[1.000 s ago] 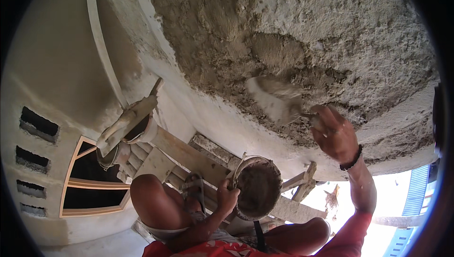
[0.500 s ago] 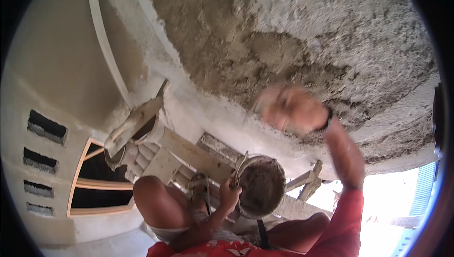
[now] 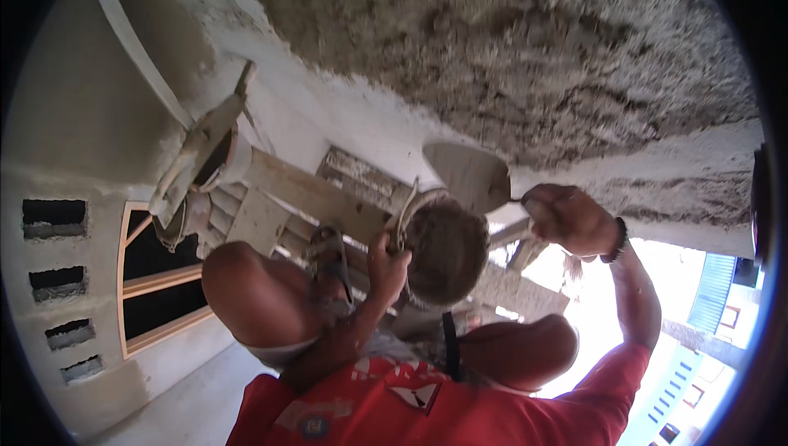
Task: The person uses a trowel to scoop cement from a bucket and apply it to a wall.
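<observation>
My left hand [image 3: 387,267] is closed on the handle at the side of a round bucket [image 3: 483,269]. Grey-brown mortar [image 3: 445,242] lies inside it. My right hand [image 3: 570,220], with a dark band at the wrist, grips a trowel [image 3: 469,177]. The trowel's broad blade is above the bucket's far rim, pointing left from my fist. Above both hands spreads a rough surface of mortar [image 3: 484,60], uneven and darker than the smooth pale strip [image 3: 353,118] along its left edge. Most of the trowel's handle is hidden in my fist.
Planks [image 3: 316,196] lie below, beside my bent legs. A second container [image 3: 226,159] with a board [image 3: 201,150] across it stands to the left. Further left are a wooden window frame [image 3: 164,282] and several wall openings [image 3: 56,218]. Bright daylight shows at right.
My right hand has come down and to the right from the mortar surface, and the trowel's blade now shows plainly. My left hand keeps its hold on the bucket. The whole view has shifted.
</observation>
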A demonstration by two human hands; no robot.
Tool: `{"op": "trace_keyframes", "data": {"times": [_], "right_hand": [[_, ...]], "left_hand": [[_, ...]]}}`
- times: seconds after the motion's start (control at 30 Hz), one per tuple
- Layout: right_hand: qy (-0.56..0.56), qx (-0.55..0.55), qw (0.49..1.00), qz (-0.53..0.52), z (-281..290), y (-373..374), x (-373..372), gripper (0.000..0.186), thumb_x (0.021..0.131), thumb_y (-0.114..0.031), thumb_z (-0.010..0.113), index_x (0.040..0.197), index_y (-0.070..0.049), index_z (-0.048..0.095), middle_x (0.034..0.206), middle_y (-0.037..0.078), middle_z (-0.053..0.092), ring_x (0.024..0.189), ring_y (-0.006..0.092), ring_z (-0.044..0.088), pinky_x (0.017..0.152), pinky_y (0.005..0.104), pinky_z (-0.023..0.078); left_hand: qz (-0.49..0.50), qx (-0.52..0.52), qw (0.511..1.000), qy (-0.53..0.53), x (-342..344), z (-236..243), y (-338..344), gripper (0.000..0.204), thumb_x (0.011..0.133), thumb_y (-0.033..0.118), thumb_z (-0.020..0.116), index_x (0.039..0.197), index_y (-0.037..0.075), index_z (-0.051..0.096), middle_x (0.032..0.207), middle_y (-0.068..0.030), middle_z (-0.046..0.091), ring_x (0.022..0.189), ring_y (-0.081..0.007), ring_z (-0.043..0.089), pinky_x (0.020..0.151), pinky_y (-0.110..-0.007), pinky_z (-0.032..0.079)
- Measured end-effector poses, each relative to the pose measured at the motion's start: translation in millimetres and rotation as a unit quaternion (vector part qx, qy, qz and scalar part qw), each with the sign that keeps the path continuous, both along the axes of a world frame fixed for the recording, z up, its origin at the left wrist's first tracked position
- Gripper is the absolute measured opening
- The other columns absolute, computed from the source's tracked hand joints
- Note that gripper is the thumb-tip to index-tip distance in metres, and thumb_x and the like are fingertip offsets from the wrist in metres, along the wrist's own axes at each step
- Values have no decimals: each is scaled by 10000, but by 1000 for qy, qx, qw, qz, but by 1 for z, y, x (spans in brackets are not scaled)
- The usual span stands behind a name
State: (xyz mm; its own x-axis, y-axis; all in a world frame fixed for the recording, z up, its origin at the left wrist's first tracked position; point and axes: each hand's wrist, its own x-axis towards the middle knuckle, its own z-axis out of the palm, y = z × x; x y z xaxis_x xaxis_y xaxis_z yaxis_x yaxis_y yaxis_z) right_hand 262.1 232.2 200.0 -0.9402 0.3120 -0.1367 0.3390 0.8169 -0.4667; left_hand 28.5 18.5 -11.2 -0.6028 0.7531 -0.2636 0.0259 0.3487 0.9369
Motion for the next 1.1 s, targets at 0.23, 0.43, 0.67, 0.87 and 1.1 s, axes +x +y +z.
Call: {"op": "trace_keyframes", "data": {"times": [0.23, 0.43, 0.67, 0.87, 1.1], "right_hand": [[-236, 127, 961, -62, -110, -59, 5, 324, 829, -173, 600, 1136, -75, 629, 950, 147, 639, 912, 300, 637, 718, 366, 545], [-195, 126, 972, -38, -194, -94, -14, 304, 852, -165, 555, 1132, -79, 633, 975, 168, 631, 891, 314, 648, 711, 404, 560], [-265, -6, 963, -44, -126, -109, 10, 365, 882, -158, 509, 1231, -63, 557, 1119, 171, 591, 1075, 309, 605, 766, 409, 545], [-281, 131, 940, -142, -104, -92, 23, 306, 902, -149, 502, 1178, -46, 585, 988, 143, 641, 986, 275, 634, 790, 385, 543], [-282, -88, 944, -148, -181, -113, 34, 202, 779, -135, 545, 883, -10, 665, 883, 224, 668, 855, 379, 676, 752, 474, 547]], "left_hand": [[5, 48, 989, -143, 6, 26, 3, 268, 701, -36, 539, 957, -14, 617, 780, -7, 595, 646, -53, 484, 574, -229, 399], [0, 30, 992, -121, 10, 22, 9, 120, 695, -57, 541, 795, 7, 561, 710, 31, 546, 631, -32, 444, 539, -227, 361], [-2, 31, 990, -136, 8, 30, 11, 117, 697, -67, 543, 715, 38, 496, 657, 50, 473, 594, -25, 388, 492, -244, 313], [-72, -10, 991, -110, 11, 9, -1, 223, 689, -77, 564, 864, 60, 573, 790, 58, 497, 693, -52, 439, 611, -230, 371], [-59, 45, 997, -35, 25, 19, 11, 149, 678, -35, 558, 652, 33, 428, 599, 28, 420, 595, -54, 355, 511, -266, 332]]}}
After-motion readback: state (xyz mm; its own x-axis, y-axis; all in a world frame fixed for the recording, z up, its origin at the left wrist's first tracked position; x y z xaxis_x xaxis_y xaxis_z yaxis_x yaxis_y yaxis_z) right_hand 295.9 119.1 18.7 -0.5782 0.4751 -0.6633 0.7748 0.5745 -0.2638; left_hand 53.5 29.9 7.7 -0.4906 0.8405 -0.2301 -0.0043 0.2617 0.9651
